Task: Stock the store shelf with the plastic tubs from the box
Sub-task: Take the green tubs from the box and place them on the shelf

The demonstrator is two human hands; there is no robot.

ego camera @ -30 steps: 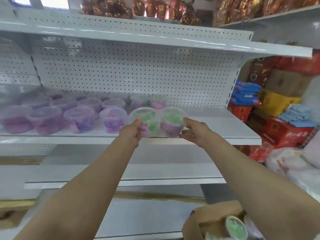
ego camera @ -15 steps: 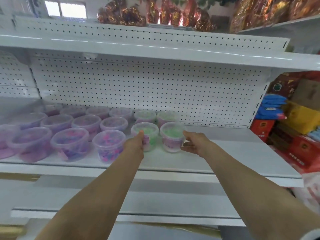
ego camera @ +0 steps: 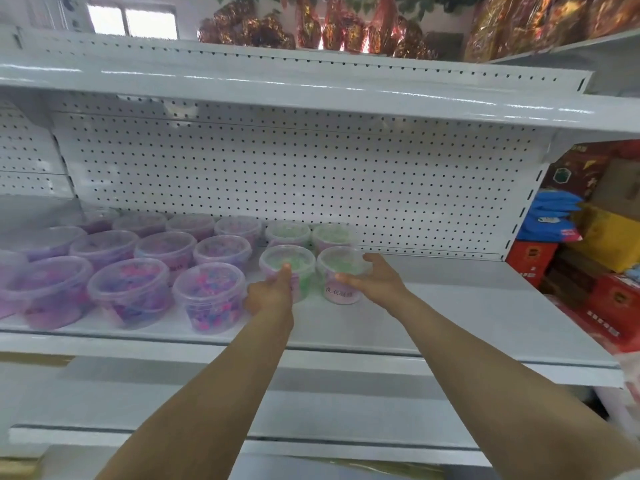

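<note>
Left hand: the left hand [ego camera: 268, 295] is wrapped around the front and left side of the left green tub [ego camera: 287, 270], thumb up over the lid edge, so it's gripping that tub.
Right hand: the right hand [ego camera: 375, 280] is curled around the right side of the right green tub [ego camera: 337, 277], thumb across the front just above the pink label, fingers over the rim. Gripping too, far as I can see.
Both tubs: clear plastic, lids on, green stuff up top and pink lower down. They're side by side on the white shelf [ego camera: 450, 317], touching or close to it. Can't honestly tell if the bottoms are fully down on the surface or a hair above it.
Where on the shelf: about mid-width, set back from the front edge, right in front of two more green tubs [ego camera: 310, 232] that sit against the pegboard back panel [ego camera: 311, 168].
Left of them: purple and pink tubs [ego camera: 145, 258] in three rows running to the left edge of the shelf, the nearest one just beside the left hand.
Right of them: bare shelf out to the right end.
Beyond the shelf end: stacked red boxes [ego camera: 609, 306], a yellow one and some blue packs [ego camera: 550, 216].
Up top: shiny foil-wrapped goods [ego camera: 311, 29] on the upper shelf.
Box: not in this view.
</note>
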